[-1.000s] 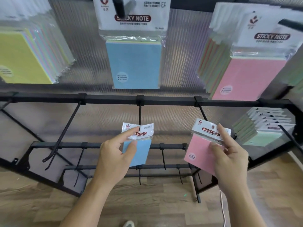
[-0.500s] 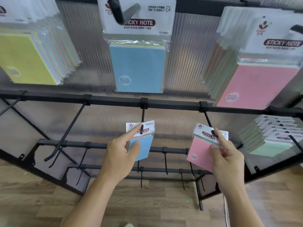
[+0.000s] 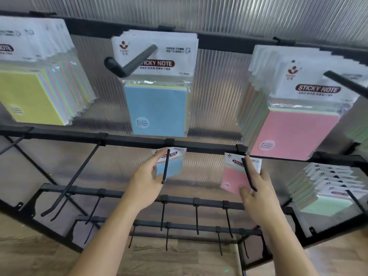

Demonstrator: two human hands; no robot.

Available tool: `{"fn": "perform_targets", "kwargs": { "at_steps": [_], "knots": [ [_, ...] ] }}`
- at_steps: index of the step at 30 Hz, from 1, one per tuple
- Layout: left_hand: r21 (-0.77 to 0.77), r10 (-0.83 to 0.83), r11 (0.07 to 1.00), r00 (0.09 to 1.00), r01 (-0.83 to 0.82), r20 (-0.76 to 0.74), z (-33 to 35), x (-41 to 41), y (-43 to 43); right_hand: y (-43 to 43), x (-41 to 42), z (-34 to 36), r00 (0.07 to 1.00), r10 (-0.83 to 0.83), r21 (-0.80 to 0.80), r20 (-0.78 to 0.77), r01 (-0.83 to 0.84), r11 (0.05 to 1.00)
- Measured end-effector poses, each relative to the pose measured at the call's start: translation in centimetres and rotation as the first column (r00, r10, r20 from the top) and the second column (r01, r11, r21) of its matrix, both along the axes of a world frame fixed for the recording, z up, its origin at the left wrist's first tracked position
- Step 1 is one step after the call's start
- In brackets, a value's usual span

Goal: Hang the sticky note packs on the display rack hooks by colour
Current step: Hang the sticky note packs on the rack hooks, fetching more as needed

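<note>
Up under the middle rail [image 3: 129,139], pinched a small blue pack [image 3: 173,167] in the left hand [image 3: 146,184], with forefinger stretched along the white header and thumb against the blue pad below. Kept that pack close behind a thin black hook [image 3: 165,168] slanting down past the thumb tip. Could not tell whether threaded through the hang hole or merely pressed behind it.

Likewise gripped a small pink pack [image 3: 232,176] in the right hand [image 3: 258,194], with forefinger pointing up beside the header, thumb laid on the pad's lower corner, remaining fingers hidden behind. Held it tilted behind a second hook [image 3: 249,176] running just beside that forefinger.

Above the left hand, hung a stack of large blue packs [image 3: 157,108]; above and right of the right hand, large pink packs [image 3: 292,132]. Far left of the left hand, hung yellow packs [image 3: 25,96]; right of the right hand, at about its level, green packs [image 3: 326,202]. Below both wrists, showed bare hooks on lower rails over a wooden floor [image 3: 179,255].
</note>
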State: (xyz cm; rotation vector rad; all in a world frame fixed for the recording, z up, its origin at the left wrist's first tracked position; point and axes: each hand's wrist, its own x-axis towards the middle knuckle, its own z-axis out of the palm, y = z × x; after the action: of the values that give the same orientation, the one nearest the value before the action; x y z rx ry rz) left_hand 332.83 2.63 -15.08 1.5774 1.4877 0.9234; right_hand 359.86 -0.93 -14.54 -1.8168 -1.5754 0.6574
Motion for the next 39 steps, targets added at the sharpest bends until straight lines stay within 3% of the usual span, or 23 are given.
{"fn": "perform_targets", "kwargs": {
  "at_steps": [4, 10, 16, 20, 28, 33, 36, 39],
  "knots": [
    [0.051, 0.053, 0.998, 0.992, -0.047, -0.113, 0.9, -0.2, -1.4, -1.0, 1.4, 1.3, 0.998, 0.051, 0.017, 0.029, -0.051, 0.999],
    [0.261, 0.191, 0.956, 0.960, -0.134, -0.205, 4.1, -0.8, -4.5, -2.0, 1.3, 5.3, 0.982, 0.157, 0.202, 0.107, -0.176, 0.963],
    [0.269, 0.230, 0.953, 0.914, -0.142, -0.333, 5.4, -0.5, -8.3, -2.8, -2.8, 6.5, 0.943, 0.206, 0.184, 0.260, -0.258, 0.949],
    [0.206, 0.272, 0.957, 0.871, -0.203, -0.409, 4.9, -2.1, -11.3, -3.3, -6.2, 6.6, 0.905, 0.313, 0.053, 0.287, -0.342, 0.938],
    [0.127, 0.442, 0.893, 0.785, -0.432, -0.433, 3.6, -8.5, -17.6, -5.3, -15.2, 6.1, 0.760, 0.645, 0.131, 0.079, -0.650, 0.749],
    [0.101, 0.561, 0.813, 0.726, -0.573, -0.398, 1.9, -14.3, -20.7, -6.6, -22.8, 5.3, 0.608, 0.792, 0.148, 0.064, -0.790, 0.595],
    [0.045, 0.595, 0.768, 0.687, -0.639, -0.416, 0.8, -19.2, -22.9, -7.5, -28.6, 4.4, 0.528, 0.837, 0.130, 0.141, -0.848, 0.513],
    [-0.012, 0.633, 0.710, 0.645, -0.705, -0.429, 0.2, -24.7, -25.4, -8.5, -34.8, 3.9, 0.526, 0.831, 0.103, 0.181, -0.850, 0.516]
  ]
}}
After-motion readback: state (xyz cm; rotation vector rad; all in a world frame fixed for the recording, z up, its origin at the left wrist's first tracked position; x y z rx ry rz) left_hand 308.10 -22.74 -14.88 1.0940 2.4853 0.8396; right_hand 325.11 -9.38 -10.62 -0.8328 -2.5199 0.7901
